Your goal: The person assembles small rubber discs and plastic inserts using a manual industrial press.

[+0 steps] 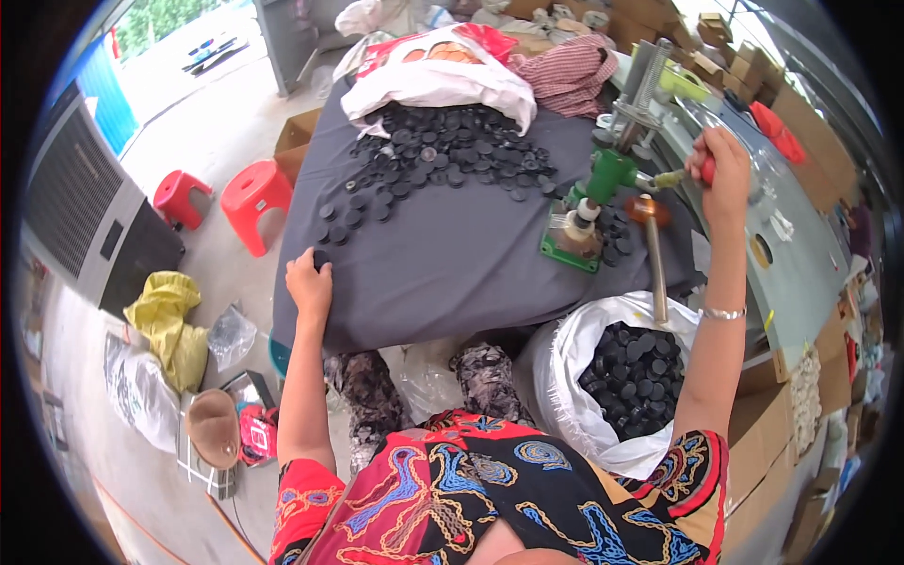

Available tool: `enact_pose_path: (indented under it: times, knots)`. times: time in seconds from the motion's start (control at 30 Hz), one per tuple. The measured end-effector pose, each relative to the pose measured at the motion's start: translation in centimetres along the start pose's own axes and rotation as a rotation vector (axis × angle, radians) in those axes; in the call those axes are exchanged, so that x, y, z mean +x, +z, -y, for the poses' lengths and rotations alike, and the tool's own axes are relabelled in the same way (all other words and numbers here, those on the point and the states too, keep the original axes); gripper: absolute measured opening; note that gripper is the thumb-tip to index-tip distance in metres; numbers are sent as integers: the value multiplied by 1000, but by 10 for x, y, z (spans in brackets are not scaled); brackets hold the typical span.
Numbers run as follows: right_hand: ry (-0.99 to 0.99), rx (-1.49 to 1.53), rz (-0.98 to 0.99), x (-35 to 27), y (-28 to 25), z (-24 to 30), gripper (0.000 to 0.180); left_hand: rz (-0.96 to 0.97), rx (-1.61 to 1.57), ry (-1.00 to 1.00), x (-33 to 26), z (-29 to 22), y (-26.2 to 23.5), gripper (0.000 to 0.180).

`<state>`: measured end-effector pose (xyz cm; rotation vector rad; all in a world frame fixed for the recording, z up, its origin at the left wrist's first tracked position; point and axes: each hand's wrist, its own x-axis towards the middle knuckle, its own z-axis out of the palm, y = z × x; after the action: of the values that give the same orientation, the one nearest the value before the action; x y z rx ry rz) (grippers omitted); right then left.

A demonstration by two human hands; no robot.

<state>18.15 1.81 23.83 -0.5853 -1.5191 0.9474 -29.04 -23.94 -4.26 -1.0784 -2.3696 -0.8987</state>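
Note:
At the left edge of the cloth-covered table, my left hand point(309, 282) has its thumb and fingers around a small round black cap point(321, 258). My right hand point(721, 175), raised at the right, is closed around the red knob point(707, 169) on the lever of a green hand press point(607, 175). The press stands on a green base point(569, 249) with a white-and-metal fitting point(584, 218) under its ram. Several loose black caps point(617, 247) lie beside the base. A mallet with an orange head point(648, 211) leans handle-down between the press and my right forearm.
A big pile of black caps point(452, 155) spills from a white-and-red sack point(443, 75) across the grey table cloth point(433, 264). An open white sack point(565, 377) of black caps stands near my right leg. Red stools point(254, 198) and a grey air cooler point(94, 188) stand left.

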Motion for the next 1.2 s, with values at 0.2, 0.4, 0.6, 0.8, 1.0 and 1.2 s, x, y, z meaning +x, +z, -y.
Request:
enact_pose_path:
  times: [0.2, 0.4, 0.6, 0.8, 1.0, 1.2]
  knots:
    - [10, 15, 1, 25, -6, 2, 25, 197, -599, 179, -20, -156, 8, 58]
    - [-27, 69, 32, 29, -6, -1, 25, 414, -768, 368, -24, -300, 59, 62]
    - [-21, 76, 36, 29, -5, -3, 26, 448, -646, 378, -22, -359, 100, 66]
    - [-34, 63, 14, 28, -7, -1, 26, 394, -543, 396, -21, -381, 110, 70]
    - [-45, 40, 13, 17, -6, -2, 26, 454, -714, 340, -24, -390, 130, 74]
    - [-110, -83, -26, -42, 5, -10, 27, 481, -771, 262, -25, -390, 130, 76]
